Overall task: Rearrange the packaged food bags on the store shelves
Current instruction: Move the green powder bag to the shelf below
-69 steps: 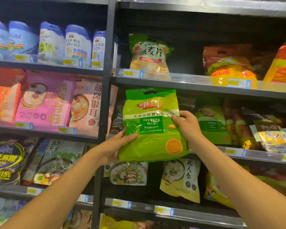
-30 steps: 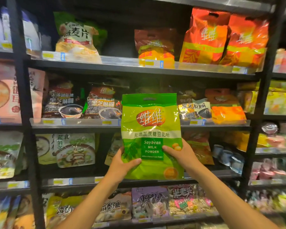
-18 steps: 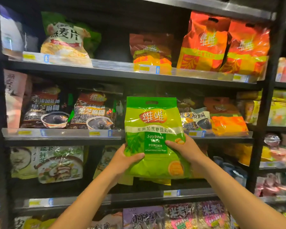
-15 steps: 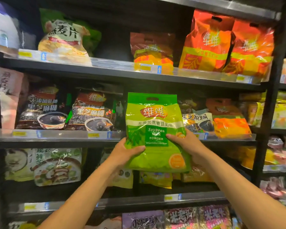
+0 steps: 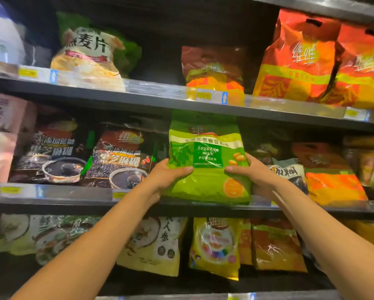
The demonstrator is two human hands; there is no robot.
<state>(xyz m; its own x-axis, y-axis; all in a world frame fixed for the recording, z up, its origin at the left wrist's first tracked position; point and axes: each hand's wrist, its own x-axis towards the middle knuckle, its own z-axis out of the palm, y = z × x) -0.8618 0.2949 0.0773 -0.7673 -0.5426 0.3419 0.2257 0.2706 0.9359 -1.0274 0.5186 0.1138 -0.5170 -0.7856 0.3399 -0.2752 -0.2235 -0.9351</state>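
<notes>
Both hands (image 5: 212, 176) clasp a glossy, crinkled green bag (image 5: 207, 185).

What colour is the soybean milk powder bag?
Green, seen in the head view: soybean milk powder bag.

Head view faces the shelves (image 5: 138, 100) close, slightly upward.

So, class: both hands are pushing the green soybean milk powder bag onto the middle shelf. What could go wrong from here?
1. The green bag has its top folded under the upper shelf edge; it may crumple further.
2. Held by the left hand and right hand, it could shove the black sesame bag sideways.
</notes>
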